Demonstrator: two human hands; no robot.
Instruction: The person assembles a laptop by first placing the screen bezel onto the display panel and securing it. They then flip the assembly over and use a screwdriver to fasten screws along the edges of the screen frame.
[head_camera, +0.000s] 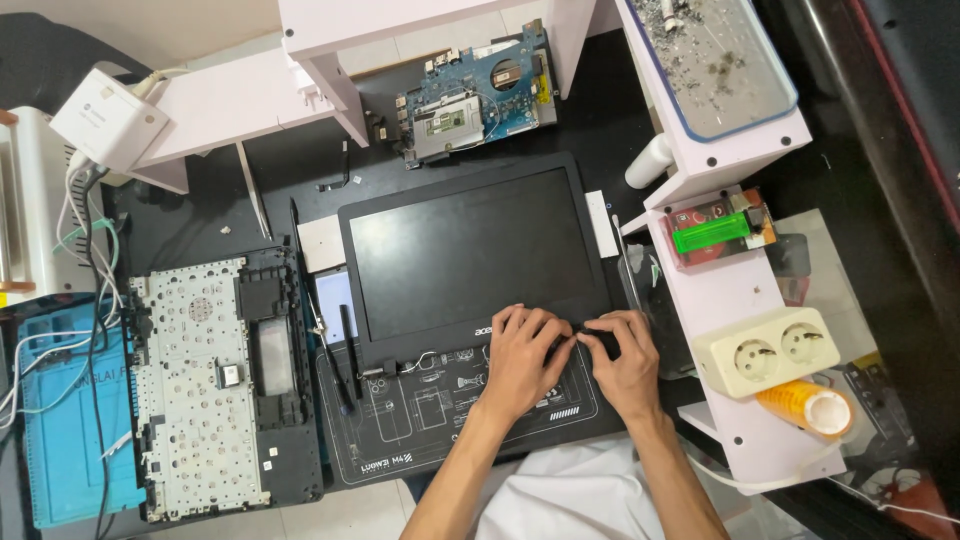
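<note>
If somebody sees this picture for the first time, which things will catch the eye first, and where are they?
In the middle lies a black laptop screen panel, and the left hand and right hand press together on its lower edge. To the left lies a stripped keyboard frame, silvery and full of holes. Behind the panel sits a blue circuit board, and at the right a bright green lighter stands out on a white shelf.

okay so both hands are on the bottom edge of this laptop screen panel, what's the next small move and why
Probably work the fingertips along the lower bezel toward the right corner. Both the left hand and right hand press together at the bottom edge of the screen panel, near its right hinge; that corner seems the spot being worked on.
</note>
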